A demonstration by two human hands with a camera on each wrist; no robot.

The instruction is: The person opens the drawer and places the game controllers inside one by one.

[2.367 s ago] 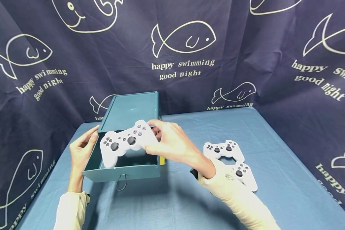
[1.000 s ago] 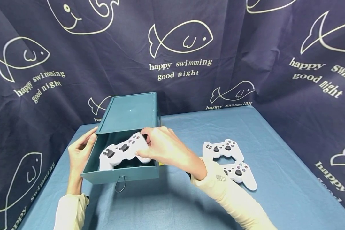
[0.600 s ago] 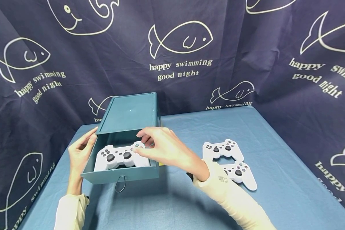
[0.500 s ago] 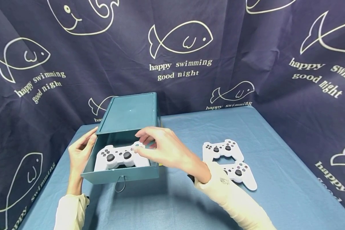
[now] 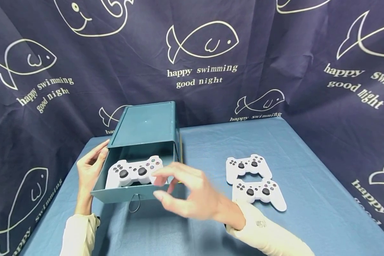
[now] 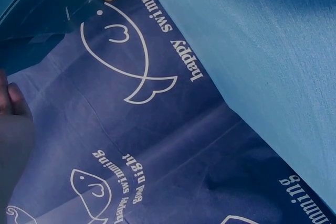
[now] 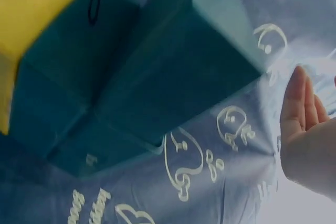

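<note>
A teal storage box stands at the back left with its drawer pulled out. Inside the drawer lies a white game controller, buttons and thumbsticks up. My left hand grips the box's left side where the drawer comes out, thumb near the rim; in the left wrist view only part of it shows at the left edge. My right hand, slightly blurred, hovers over the drawer's front right corner, its fingers parted and loosely bent with nothing between them. It partly hides the controller's right grip.
Two more white controllers, a rear one and a front one, lie close together on the blue tablecloth at the right. A wire ring pull hangs from the drawer front. Something yellow shows beside the box.
My right hand lowered the controller into the drawer, let go of it and drew back toward the front right. The left hand stayed on the box.
</note>
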